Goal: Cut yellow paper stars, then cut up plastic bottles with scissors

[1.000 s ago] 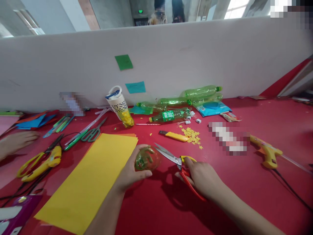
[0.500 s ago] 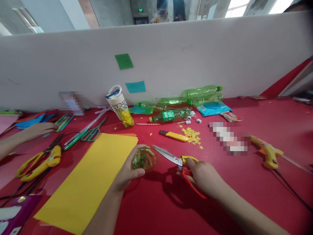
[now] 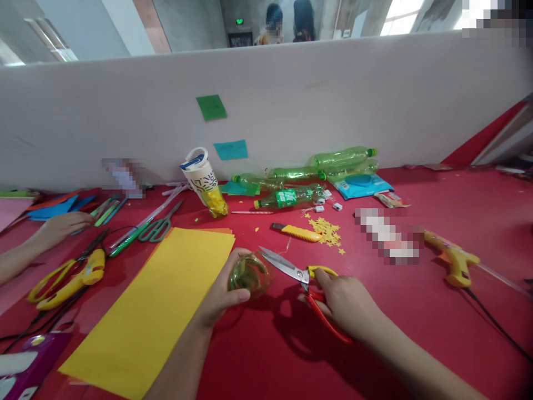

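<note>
My left hand [image 3: 222, 291] is wrapped round a cut piece of clear green plastic bottle [image 3: 250, 275], its round opening turned toward me. In my right hand [image 3: 345, 303] is a pair of scissors [image 3: 302, 275] with one yellow and one red handle. Their blades point left, tips at the upper rim of the bottle piece; I cannot tell whether they touch it. A thin clear strip shows just behind the blades. Yellow paper sheets [image 3: 158, 305] lie left of my left hand. Beyond the scissors are a yellow utility knife [image 3: 300, 232] and a pile of small yellow stars [image 3: 327, 230].
Green bottles [image 3: 287, 197] lie along the white partition [image 3: 333, 100], beside a tilted paper cup [image 3: 202, 180]. A yellow glue gun [image 3: 453, 258] with its cord is at right. Another glue gun [image 3: 75, 283] and scissors lie at left, near another person's hand [image 3: 62, 228].
The bottle piece in my left hand has shifted slightly right and turned a little. The scissors have barely moved. The other person's hand at left has shifted slightly.
</note>
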`<state>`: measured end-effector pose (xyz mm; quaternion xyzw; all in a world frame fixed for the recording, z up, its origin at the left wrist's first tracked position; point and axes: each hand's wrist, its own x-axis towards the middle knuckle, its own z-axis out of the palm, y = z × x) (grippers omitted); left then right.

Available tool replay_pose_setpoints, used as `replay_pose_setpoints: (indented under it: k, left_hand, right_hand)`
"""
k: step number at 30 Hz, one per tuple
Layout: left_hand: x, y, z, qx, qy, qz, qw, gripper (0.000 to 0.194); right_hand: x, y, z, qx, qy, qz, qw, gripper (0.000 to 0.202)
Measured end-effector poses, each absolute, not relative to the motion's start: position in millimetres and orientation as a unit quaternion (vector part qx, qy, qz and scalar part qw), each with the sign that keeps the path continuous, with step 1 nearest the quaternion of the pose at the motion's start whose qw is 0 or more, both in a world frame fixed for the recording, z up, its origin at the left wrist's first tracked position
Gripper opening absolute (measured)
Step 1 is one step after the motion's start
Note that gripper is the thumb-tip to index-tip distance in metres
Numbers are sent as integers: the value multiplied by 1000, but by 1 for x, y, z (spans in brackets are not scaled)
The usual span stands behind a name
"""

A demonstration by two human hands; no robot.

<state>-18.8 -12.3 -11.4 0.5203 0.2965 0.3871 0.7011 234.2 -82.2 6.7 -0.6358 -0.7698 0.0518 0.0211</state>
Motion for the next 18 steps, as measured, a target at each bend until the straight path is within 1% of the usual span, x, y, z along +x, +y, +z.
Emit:
replay_pose_setpoints:
  k: [7,11,15,18]
  left_hand:
    - [-15,-11,-12,477,271,409,729,60]
    - [-7,-11,-12,417,222,416,777,51]
    - [1,-11,-11,341,191,404,827,56]
    - [6,-12,-13,309,202,378,849,50]
  right_hand:
    - [235,-82,1,-645,-757,92,45,29]
    - [238,-77,-2,-665,-730,123,100,30]
    - [242,-72,-4,-689,-699,131,139,30]
    - [243,-71,-6,-692,-691,143,156,31]
